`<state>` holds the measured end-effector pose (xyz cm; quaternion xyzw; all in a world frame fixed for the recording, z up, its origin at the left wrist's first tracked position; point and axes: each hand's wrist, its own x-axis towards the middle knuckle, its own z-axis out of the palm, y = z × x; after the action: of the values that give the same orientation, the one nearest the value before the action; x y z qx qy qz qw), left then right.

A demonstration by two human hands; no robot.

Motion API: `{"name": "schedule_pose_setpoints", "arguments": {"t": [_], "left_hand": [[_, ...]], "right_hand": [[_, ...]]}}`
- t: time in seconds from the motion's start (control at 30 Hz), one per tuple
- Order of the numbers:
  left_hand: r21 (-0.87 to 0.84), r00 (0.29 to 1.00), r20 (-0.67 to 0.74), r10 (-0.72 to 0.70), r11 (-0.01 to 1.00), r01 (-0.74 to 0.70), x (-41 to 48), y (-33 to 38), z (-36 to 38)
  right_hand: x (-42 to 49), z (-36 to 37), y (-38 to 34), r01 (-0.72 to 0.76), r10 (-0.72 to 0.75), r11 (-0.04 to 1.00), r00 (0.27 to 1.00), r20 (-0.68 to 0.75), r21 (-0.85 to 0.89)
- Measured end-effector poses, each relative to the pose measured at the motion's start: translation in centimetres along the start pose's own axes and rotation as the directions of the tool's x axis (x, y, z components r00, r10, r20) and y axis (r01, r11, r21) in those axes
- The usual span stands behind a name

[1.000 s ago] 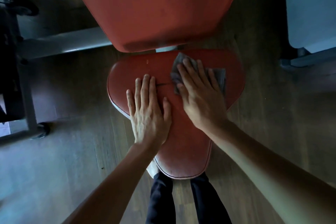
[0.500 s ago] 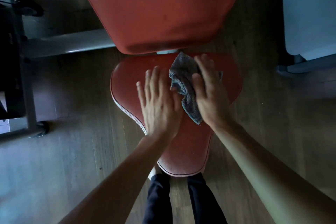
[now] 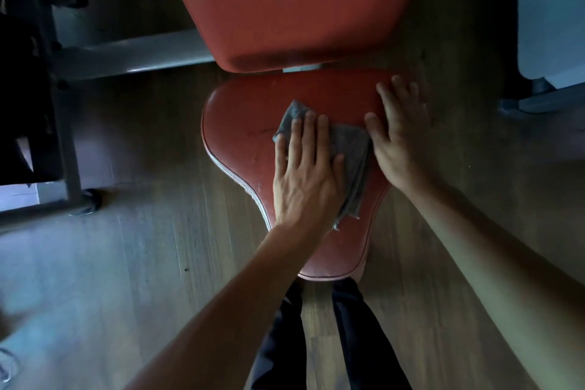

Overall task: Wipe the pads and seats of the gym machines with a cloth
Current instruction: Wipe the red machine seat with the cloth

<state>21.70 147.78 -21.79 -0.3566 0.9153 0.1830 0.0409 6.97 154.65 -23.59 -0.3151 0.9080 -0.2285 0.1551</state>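
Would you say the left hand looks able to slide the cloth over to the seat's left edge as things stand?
Probably yes: the left hand lies flat on the cloth, and the seat is bare to its left edge.

Grey cloth (image 3: pixel 351 149), red seat (image 3: pixel 247 123)

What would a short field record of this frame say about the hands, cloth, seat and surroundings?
seat: red, below a red back pad
cloth: grey, lying on the seat
left hand: flat on the cloth, fingers straight
right hand: flat on the bare seat, right of the cloth
surroundings: wooden floor, grey metal frame at left
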Motion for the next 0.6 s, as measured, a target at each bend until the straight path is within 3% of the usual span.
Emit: {"name": "schedule_pose_setpoints", "arguments": {"t": [0.2,0.43,0.6], "left_hand": [[0.060,0.996,0.053,-0.076,0.996,0.073,-2.9,0.9,-0.7],[-0.007,0.993,-0.016,-0.117,0.993,0.117,4.7,-2.0,0.3],[0.028,0.988,-0.017,-0.152,0.988,0.153,-1.0,-0.7,0.1]], "right_hand": [[-0.6,1.3,-1.3,-0.040,0.035,0.975,0.999,-0.027,-0.217],[-0.4,1.3,-1.2,-0.056,0.051,0.974,0.998,-0.026,-0.221],[-0.6,1.2,-1.5,-0.088,0.084,0.970,0.996,-0.028,-0.228]]}}
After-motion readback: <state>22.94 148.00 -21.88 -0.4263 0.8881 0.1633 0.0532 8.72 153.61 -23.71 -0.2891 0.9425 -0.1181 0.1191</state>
